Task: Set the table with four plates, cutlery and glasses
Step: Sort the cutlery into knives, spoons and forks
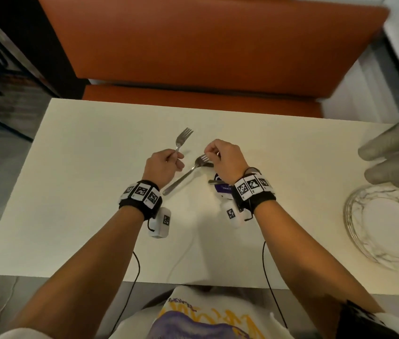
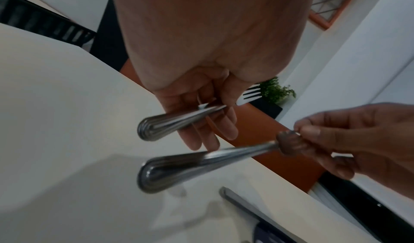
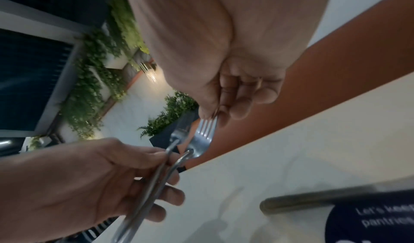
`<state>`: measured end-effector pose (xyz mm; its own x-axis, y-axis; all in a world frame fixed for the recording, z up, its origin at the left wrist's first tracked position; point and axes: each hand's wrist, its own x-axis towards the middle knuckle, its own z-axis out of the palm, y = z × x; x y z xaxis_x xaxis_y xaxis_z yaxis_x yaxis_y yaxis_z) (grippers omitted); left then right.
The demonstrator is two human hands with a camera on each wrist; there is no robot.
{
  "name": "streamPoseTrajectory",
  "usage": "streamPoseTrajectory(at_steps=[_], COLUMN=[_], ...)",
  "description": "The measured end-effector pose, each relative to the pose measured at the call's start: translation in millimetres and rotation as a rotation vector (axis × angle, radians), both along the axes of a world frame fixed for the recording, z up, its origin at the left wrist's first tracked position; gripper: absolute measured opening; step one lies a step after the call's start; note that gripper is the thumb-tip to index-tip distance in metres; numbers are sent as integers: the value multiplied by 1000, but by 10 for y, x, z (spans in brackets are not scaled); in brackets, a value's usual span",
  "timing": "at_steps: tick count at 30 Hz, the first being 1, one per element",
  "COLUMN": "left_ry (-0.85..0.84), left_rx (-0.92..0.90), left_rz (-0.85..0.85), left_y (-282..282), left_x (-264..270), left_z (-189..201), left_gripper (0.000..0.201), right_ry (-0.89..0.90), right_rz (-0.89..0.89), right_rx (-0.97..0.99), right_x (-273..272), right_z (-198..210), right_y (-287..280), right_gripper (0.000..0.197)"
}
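From the head view, your left hand [image 1: 163, 167] grips one fork [image 1: 182, 139] by the handle, tines pointing away from you above the table [image 1: 83, 192], while your right hand [image 1: 226, 160] pinches a second fork [image 1: 186, 176] at its tines, the handle slanting down toward you; whether its end touches the table I cannot tell. Off to your right, a stack of marbled plates [image 1: 386, 226] sits near the table edge with blurred glasses [image 1: 394, 155] beyond it, well apart from both hands, so the settings look barely begun. In the left wrist view, your fingers [image 2: 215, 128] curl round the first fork's handle, and the second fork's handle hangs just below it, close but apart; keep them separated so they do not clash. A third metal handle [image 2: 241, 202] lies on the table near a dark printed card [image 2: 268, 234]. In the right wrist view, your fingertips [image 3: 237, 112] nip the tines only, a thin hold that lets the heavy handle swing. Lower that fork until its handle rests flat, then release, and lay each fork where a plate will go, leaving room between them.
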<state>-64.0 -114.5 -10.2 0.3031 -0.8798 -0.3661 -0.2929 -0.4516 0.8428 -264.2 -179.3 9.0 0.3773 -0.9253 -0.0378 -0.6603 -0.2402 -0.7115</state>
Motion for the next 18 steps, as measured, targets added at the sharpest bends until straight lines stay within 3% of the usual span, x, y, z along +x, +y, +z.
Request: streamPoseTrajectory(at_steps=[6, 13, 18], left_ry=[216, 387, 360], left_rx=[80, 128, 134], left_rz=[-194, -141, -165], left_y=[198, 412, 466], left_x=[-609, -1037, -1137], left_z=[138, 238, 285], left_gripper=[27, 34, 34], right_ry=[-16, -31, -124], right_rz=[-83, -248, -253], right_rx=[-181, -252, -138], right_x=[-283, -610, -732], right_z=[108, 49, 78], right_y=[224, 453, 549], right_gripper=[6, 6, 35])
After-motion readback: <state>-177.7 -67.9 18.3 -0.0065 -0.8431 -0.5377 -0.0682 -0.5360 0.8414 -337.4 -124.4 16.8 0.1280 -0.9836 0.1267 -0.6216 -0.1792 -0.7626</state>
